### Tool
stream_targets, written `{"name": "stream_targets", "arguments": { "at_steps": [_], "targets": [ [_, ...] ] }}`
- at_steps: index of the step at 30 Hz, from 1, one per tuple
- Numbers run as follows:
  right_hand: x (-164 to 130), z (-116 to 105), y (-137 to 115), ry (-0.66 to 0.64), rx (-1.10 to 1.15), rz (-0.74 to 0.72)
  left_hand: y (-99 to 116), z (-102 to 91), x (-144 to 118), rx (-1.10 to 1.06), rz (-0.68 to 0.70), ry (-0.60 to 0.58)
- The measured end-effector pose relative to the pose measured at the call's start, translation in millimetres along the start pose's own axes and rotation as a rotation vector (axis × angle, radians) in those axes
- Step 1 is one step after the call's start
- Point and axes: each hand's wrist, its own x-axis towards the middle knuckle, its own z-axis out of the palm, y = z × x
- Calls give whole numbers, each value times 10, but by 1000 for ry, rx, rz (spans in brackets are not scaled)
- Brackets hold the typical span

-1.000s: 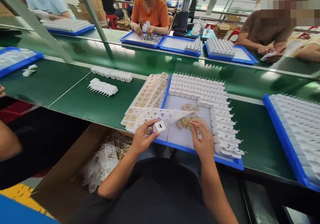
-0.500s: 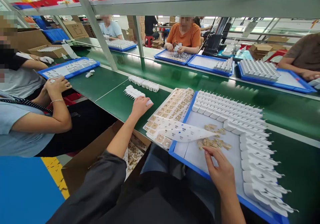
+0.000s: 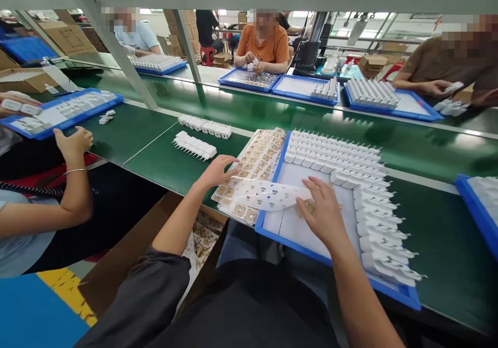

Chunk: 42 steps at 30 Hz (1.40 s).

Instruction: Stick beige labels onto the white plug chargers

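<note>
A white perforated backing strip (image 3: pixel 261 194) lies across the stacked sticker sheets (image 3: pixel 264 153) and over the left rim of a blue-edged tray (image 3: pixel 272 227). My left hand (image 3: pixel 215 171) is open at the strip's left end, thumb and fingers apart. Over the tray, my right hand (image 3: pixel 322 208) has its fingers spread, fingertips by the strip's right end; whether they touch it I cannot tell. Small tan pieces (image 3: pixel 305 209) lie partly hidden under that hand. White plastic housings with thin prongs (image 3: pixel 330 153) line the tray's far and right sides.
Two rows of white housings (image 3: pixel 194 145) stand on the green table (image 3: pixel 155 158) to the left. Below its edge is a cardboard box (image 3: pixel 128 249) with scraps. A co-worker's hand (image 3: pixel 73 143) is at the left, near another blue tray (image 3: pixel 62 112). A shelf post (image 3: pixel 112 47) rises beyond.
My left hand has let go of the white housings and moved right to the strip. My right hand has moved forward over the tan pieces and strip end. The view has shifted right.
</note>
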Motion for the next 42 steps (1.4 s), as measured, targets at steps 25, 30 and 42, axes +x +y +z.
{"name": "stream_targets", "arguments": {
  "at_steps": [25, 30, 42],
  "targets": [
    [389, -654, 457, -7, -242, 13, 645, 206, -214, -291, 180, -179],
    [325, -230, -70, 73, 24, -82, 805, 295, -255, -264, 161, -19],
    [384, 405, -665, 5, 168, -174, 1057, 267, -481, -288, 155, 152]
  ]
}}
